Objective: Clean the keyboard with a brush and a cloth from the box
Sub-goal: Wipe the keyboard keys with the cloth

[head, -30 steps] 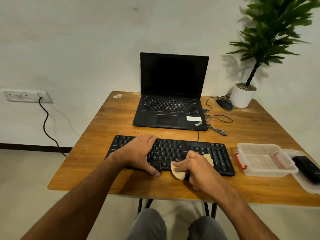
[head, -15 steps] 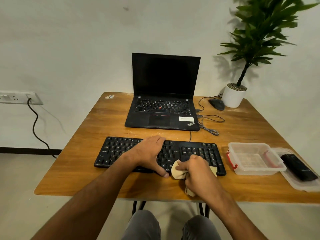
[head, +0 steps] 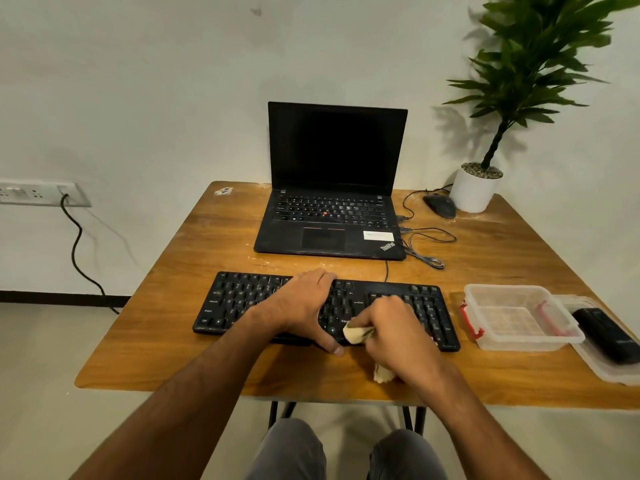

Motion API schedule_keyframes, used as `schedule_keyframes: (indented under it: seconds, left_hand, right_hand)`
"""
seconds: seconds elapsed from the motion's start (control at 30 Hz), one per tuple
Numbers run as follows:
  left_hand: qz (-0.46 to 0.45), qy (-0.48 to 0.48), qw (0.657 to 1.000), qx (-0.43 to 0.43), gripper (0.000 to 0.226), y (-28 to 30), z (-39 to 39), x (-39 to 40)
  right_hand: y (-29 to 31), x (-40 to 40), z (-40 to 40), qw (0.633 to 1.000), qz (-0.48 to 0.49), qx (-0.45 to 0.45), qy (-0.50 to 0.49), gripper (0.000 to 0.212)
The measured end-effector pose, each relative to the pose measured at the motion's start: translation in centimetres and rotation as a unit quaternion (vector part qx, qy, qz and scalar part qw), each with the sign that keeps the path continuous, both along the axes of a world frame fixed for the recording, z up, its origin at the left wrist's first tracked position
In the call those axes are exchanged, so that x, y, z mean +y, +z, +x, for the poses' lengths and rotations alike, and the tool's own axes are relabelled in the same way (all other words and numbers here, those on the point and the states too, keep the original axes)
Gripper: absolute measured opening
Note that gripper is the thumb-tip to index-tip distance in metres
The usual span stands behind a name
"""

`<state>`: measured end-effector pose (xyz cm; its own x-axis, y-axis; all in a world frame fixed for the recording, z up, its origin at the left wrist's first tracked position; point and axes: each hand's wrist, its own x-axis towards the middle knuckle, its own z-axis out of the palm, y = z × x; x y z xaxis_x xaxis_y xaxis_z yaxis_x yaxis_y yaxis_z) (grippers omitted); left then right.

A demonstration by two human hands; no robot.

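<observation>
A black keyboard [head: 242, 299] lies across the front of the wooden table [head: 166, 323]. My left hand [head: 304, 303] rests flat on its middle, thumb over the front edge, holding it down. My right hand [head: 398, 330] is closed around a cream cloth [head: 355, 334], pressed on the keys just right of the left hand. A loose end of the cloth hangs out below my wrist. The clear plastic box [head: 519, 317] with red clips stands open to the right of the keyboard. Beside it a black brush [head: 609, 336] lies on the box's lid [head: 606, 372].
An open black laptop [head: 332, 202] sits behind the keyboard, with cables and a black mouse [head: 440, 205] to its right. A potted plant [head: 478, 188] stands at the back right corner. A wall socket [head: 38, 194] with a black cord is on the left wall.
My right hand with the cloth has slid slightly up and right over the keys. The left hand stays pressed on the keyboard. The head camera has shifted a little.
</observation>
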<state>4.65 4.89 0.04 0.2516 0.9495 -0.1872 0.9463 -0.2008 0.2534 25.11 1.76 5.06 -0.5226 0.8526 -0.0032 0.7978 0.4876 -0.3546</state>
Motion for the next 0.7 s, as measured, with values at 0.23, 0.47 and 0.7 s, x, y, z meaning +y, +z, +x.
schedule_keyframes:
  seconds: [0.23,0.47,0.7]
  left_hand:
    - [0.004,-0.005,1.000,0.000,0.142,-0.2,-0.1,0.0]
    - [0.002,-0.005,1.000,-0.004,0.145,-0.3,-0.2,0.1]
    - [0.011,-0.013,1.000,-0.005,0.138,-0.1,0.0,-0.1]
  right_hand:
    - [-2.4,1.1,-2.2,0.997,0.068,0.033,0.008,0.037]
    - [0.1,1.8,-0.2,0.998,-0.009,0.064,-0.018,0.035]
    - [-2.3,0.9,-1.8,0.998,0.049,0.048,0.009,0.040]
